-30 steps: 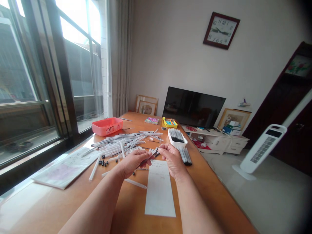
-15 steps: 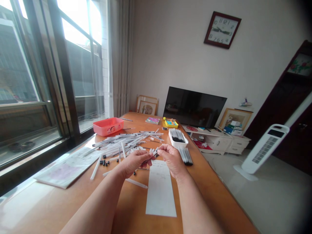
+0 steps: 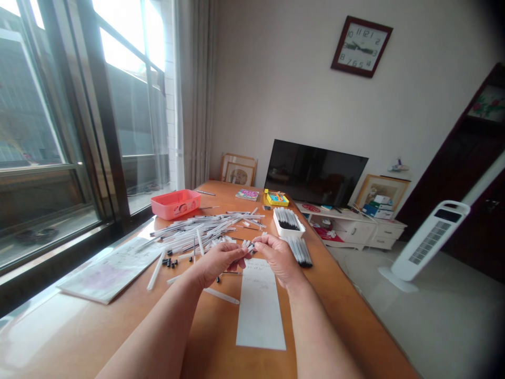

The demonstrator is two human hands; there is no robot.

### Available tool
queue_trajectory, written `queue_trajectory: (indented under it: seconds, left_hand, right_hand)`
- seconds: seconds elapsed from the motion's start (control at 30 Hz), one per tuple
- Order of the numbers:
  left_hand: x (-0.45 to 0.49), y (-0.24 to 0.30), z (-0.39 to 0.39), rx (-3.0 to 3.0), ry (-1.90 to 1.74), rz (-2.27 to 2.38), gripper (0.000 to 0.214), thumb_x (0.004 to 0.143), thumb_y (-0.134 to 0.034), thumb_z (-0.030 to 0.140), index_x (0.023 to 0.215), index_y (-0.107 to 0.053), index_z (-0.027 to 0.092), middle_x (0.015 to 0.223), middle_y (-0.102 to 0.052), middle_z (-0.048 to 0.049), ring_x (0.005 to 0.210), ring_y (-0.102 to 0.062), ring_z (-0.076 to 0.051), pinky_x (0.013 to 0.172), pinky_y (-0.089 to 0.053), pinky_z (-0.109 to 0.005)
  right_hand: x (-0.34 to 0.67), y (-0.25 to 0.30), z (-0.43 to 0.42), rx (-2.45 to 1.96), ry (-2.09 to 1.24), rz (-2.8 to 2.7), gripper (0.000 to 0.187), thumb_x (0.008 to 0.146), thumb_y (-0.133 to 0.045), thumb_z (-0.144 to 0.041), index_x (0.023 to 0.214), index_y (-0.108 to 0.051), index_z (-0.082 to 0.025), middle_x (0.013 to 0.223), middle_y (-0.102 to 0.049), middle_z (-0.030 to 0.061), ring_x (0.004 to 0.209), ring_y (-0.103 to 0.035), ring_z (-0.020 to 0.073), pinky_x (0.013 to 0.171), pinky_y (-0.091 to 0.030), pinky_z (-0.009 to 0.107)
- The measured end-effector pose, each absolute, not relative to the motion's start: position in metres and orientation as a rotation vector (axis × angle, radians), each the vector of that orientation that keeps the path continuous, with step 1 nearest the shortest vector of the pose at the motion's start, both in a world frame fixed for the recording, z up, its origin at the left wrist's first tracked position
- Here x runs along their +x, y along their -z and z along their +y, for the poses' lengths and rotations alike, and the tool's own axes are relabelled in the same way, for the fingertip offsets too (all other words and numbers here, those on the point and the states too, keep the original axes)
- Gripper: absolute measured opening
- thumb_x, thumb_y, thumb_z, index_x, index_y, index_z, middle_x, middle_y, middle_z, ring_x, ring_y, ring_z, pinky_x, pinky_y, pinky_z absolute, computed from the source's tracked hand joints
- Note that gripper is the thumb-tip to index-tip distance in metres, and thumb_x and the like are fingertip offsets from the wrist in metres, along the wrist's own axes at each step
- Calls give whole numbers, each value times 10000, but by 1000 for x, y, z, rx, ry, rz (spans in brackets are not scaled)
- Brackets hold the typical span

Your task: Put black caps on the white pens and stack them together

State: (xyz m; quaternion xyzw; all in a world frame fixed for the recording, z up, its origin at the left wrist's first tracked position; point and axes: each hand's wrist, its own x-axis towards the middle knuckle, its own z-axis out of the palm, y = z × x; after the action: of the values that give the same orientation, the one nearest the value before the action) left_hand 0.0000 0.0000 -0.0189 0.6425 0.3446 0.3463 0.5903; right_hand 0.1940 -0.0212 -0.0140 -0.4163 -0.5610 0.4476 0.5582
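My left hand is closed around a pale, thin pen, mostly hidden by the fingers. Thumb and fingertips of my right hand pinch the pen's other end, so the two hands nearly meet. Under them lies a long white paper slip with faint handwriting. Beyond my left hand spreads a heap of translucent white pen barrels and thin refills. Several small black plugs lie left of my left wrist. A loose white barrel rests beside the slip.
A white basket holds upright pens with black ends, and a bundle of pens lies by it. A coral plastic bin, a booklet and a yellow box stand farther back. A paper sheet lies left, by the window.
The hands stay almost in place, still gripping the pen between them. The view has shifted very slightly; nothing on the table has visibly moved.
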Motion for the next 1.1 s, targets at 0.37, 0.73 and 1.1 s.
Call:
queue_trajectory:
  seconds: [0.37, 0.73, 1.1]
  left_hand:
    - [3, 22, 1, 1550, -806, 856, 513, 773, -661, 640, 888, -741, 147, 711, -649, -41, 604, -470, -128, 587, -363, -251]
    - [5, 17, -1, 1508, -788, 834, 493, 795, -650, 622, 873, -712, 139, 672, -605, -22, 577, -447, -113, 558, -323, -239]
    - [4, 20, -1, 1557, -796, 854, 586, 789, -593, 707, 873, -713, 140, 659, -580, -19, 584, -430, -116, 534, -295, -232]
  right_hand:
    - [192, 19, -19, -1041, -907, -1390, 201, 814, -680, -383, 790, -633, -190, 739, -656, -3, 699, -570, 154, 699, -444, 293]
    - [190, 16, -21, -979, -1059, -1305, 270, 817, -684, -427, 929, -713, -183, 771, -689, 25, 694, -568, 154, 647, -405, 280]
    - [189, 18, -20, -996, -1023, -1327, 295, 804, -718, -482, 839, -698, -189, 775, -690, 21, 742, -582, 164, 650, -397, 276]
